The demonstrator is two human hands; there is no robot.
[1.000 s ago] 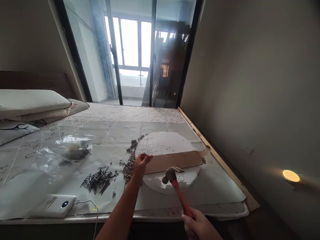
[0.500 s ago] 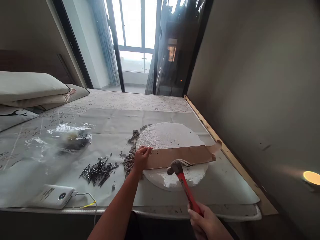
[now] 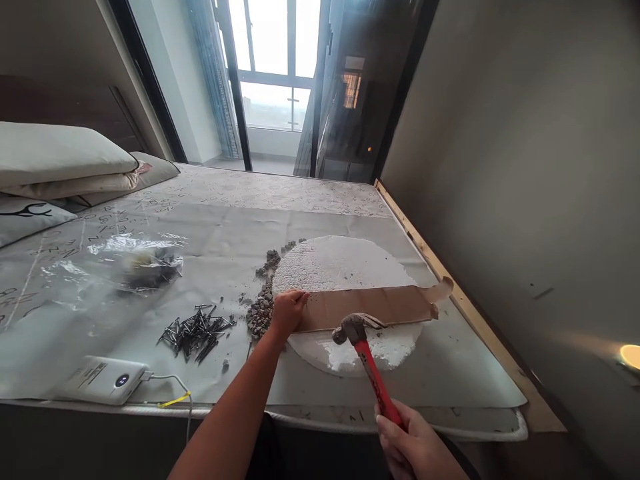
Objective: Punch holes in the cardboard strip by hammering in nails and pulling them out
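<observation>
My right hand (image 3: 419, 443) is wrapped round the red handle of a claw hammer (image 3: 364, 355), whose steel head hovers just above the near edge of a brown cardboard strip (image 3: 370, 305). The strip lies across a round white foam disc (image 3: 345, 297). My left hand (image 3: 287, 312) is closed on the strip's left end, fingers pinched at its edge; whether a nail is between them I cannot tell. A heap of small grey stones (image 3: 261, 310) lies against the disc's left rim.
A pile of dark nails (image 3: 195, 329) lies left of the stones. Farther left is a crumpled clear plastic bag (image 3: 135, 263) and, near the front edge, a white power bank (image 3: 103, 380) with a cable. Pillows (image 3: 55, 163) sit at the far left. A wall (image 3: 525, 167) runs along the right.
The view has tilted down and slid left a little. The hammer head has stayed over the strip's near edge, and my left hand keeps its hold on the strip's left end.
</observation>
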